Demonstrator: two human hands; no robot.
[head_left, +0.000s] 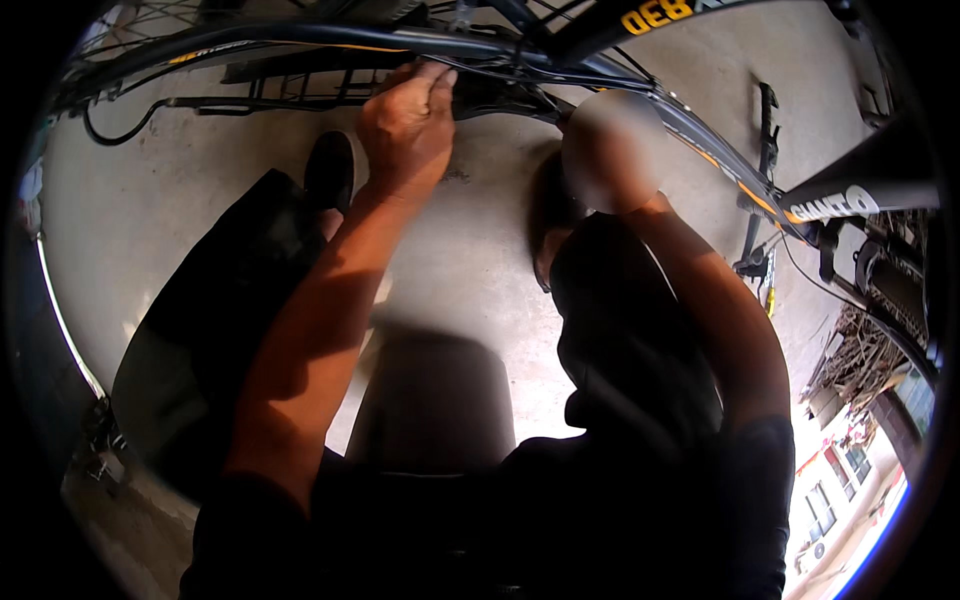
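Observation:
A black bicycle frame point(700, 130) with orange markings arches across the top of the view. My left hand point(405, 120) reaches up under its tube, fingers curled onto black cables point(500, 95) and a dark part there. My right hand point(612, 150) is raised to the same tube a little further right. It is blurred out, so its grip cannot be read. Both forearms rise from the lower edge, over my black-trousered legs point(620, 330).
A wire rear rack point(300, 85) and wheel spokes point(140, 20) lie at the top left. My black shoe point(330, 168) rests on the grey concrete floor point(150, 210). A dark stool-like shape point(430, 400) sits between my knees. The fork and front tyre point(895, 290) stand at right.

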